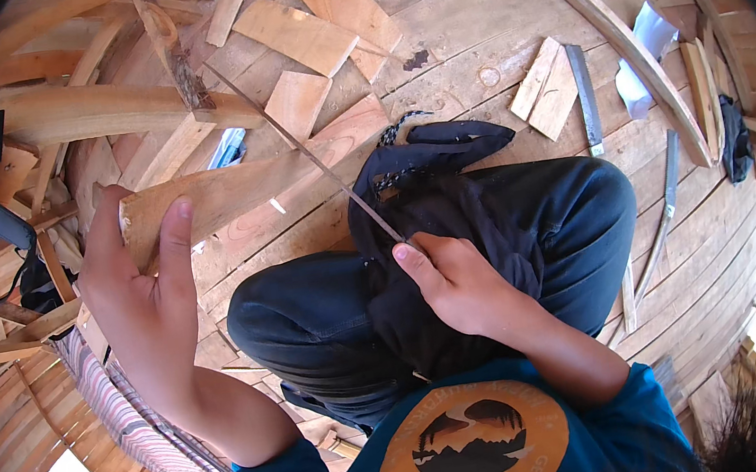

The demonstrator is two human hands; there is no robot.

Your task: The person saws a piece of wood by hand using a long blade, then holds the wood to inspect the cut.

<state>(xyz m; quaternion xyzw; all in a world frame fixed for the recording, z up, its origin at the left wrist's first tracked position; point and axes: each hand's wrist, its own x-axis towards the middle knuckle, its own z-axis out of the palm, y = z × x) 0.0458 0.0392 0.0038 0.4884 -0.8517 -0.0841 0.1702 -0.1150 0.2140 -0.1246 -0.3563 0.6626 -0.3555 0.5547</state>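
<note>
My left hand (140, 277) grips the near end of a wooden board (229, 195), thumb on its upper face and the fingers round the other side. The board slants away to the right over the floor. In my right hand (463, 284) is a long thin metal blade (323, 169), seen almost edge-on. It crosses over the board and points to the far left; its handle is hidden in my fist, and I cannot tell whether it is a saw or a machete. Dark cloth (433, 219) with a braided cord lies across my lap under the right hand.
Several board offcuts (296, 37) lie on the plank floor ahead. Beams (104, 110) crowd the far left. To the right are two small slats (550, 89), a flat grey metal strip (584, 99), a curved batten (636, 54) and white paper (634, 92). Striped fabric (123, 403) is at the left.
</note>
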